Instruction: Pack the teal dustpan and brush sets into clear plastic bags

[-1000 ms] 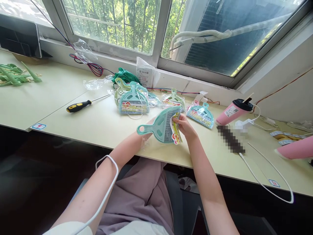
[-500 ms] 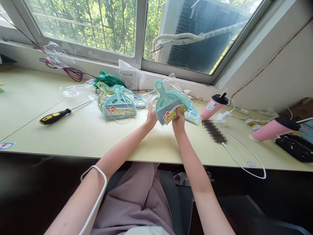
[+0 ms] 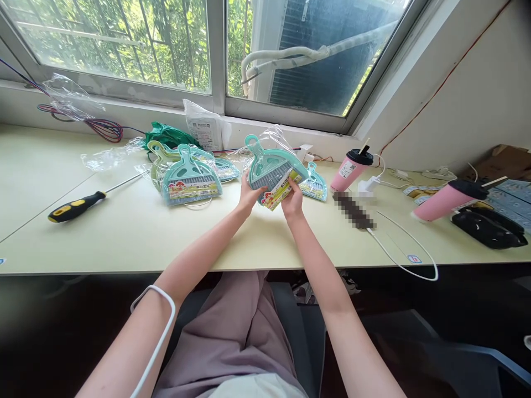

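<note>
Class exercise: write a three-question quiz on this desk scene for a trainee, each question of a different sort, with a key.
1. True or false: both hands hold the teal dustpan set above the desk.
2. Which tool lies at the left of the desk? A) hammer B) screwdriver C) pliers
3. Fill in: the pink cup beside the window wall has a ____ lid.

Key
1. True: the left hand and right hand grip its lower edge, by the paper label.
2. B, the screwdriver with a black and yellow handle.
3. Black.
</note>
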Tool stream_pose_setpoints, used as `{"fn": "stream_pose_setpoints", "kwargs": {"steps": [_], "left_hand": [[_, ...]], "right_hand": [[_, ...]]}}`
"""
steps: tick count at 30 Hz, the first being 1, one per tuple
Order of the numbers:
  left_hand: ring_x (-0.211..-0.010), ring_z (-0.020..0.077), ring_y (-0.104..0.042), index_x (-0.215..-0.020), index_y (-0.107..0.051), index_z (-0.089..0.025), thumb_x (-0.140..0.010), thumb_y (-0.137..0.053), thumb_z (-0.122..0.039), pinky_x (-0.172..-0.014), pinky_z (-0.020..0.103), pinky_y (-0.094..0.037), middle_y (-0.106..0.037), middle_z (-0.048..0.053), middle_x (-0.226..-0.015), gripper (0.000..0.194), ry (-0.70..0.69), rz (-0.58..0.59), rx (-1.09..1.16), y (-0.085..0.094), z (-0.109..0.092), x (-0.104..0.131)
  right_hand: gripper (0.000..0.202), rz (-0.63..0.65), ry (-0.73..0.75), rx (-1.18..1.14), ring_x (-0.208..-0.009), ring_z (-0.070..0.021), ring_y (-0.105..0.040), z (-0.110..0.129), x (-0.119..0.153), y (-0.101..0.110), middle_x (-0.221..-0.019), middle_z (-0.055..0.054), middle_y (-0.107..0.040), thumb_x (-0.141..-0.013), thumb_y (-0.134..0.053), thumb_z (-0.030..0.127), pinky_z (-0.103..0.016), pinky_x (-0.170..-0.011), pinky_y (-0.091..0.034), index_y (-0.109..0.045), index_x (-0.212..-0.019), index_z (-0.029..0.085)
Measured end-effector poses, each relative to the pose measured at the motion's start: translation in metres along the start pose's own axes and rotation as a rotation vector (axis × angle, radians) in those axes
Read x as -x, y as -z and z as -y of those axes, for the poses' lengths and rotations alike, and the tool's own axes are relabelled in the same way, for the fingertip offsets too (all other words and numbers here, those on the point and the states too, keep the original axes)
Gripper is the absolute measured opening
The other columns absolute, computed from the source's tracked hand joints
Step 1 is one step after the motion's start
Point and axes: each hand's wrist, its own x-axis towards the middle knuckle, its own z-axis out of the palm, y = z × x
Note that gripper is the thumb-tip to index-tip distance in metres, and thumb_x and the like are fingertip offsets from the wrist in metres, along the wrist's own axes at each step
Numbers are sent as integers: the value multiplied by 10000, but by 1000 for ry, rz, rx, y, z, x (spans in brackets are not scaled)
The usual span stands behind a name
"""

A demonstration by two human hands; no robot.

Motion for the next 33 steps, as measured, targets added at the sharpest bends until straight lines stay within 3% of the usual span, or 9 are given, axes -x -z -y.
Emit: {"fn": "stream_pose_setpoints", "kwargs": {"steps": [5, 11, 14, 18, 21, 27, 30, 33], "left_hand": [[-1319, 312, -509, -1379, -413, -240, -581, -889, -467, -1091, 447, -437, -551, 125, -1373, 957, -112, 38, -63, -7, -3, 6], [-1017, 270, -682, -1482, -303, -302, -720, -761, -621, -835, 425, -584, -666, 92, -1213, 944, 67, 107, -31, -22, -16, 24], [-1017, 278, -679, -1498, -257, -304, -718, -767, -610, -822, 438, -584, -653, 98, -1246, 980, 119, 122, -83, -23, -15, 28], [-1210, 305, -599, -1487, -248, -256, -611, -882, -477, -1027, 464, -482, -611, 114, -1298, 1103, 47, 81, -131, -21, -6, 24], [-1281, 310, -550, -1468, -278, -244, -544, -921, -377, -1095, 446, -418, -588, 113, -1322, 1133, 9, 37, -172, -19, -3, 23], [-1205, 291, -596, -1444, -308, -275, -517, -921, -355, -1059, 432, -445, -615, 89, -1295, 1115, -12, 39, -242, -21, -6, 31], [-1092, 277, -649, -1425, -323, -263, -535, -909, -390, -993, 452, -495, -672, 74, -1168, 1072, 89, 24, -207, -23, -3, 35], [-962, 265, -677, -1281, -470, -212, -584, -873, -448, -867, 454, -556, -700, 75, -1034, 839, 226, 32, -128, -25, 1, 37]], "right_hand": [[132, -111, -21, -14, -847, -136, -691, -1, -5, 3, -891, 20, -727, -849, -615, 261, -287, -810, -586, -664, -962, 213], [217, -281, -9, -14, -826, -145, -697, -2, -17, 13, -909, 7, -720, -846, -631, 332, -305, -746, -611, -625, -1027, 212], [205, -284, 52, -6, -846, -142, -697, -1, -18, 14, -939, 13, -720, -833, -650, 304, -307, -773, -610, -616, -1018, 221], [176, -233, 99, 17, -893, -147, -694, 0, -15, 12, -950, 14, -725, -809, -658, 249, -309, -825, -595, -629, -980, 220], [160, -164, 103, 42, -915, -150, -691, -1, -14, 11, -948, 5, -730, -819, -638, 258, -312, -853, -585, -646, -972, 213], [177, -199, 59, 28, -920, -143, -694, -4, -15, 13, -960, 0, -732, -857, -599, 325, -315, -885, -579, -643, -983, 209], [231, -234, 69, 18, -936, -147, -694, -6, -14, 13, -990, -10, -734, -863, -607, 371, -325, -895, -581, -641, -1021, 206], [280, -243, 97, 20, -964, -153, -694, -8, -12, 14, -1013, -16, -735, -862, -613, 410, -336, -906, -583, -640, -1054, 208]]}}
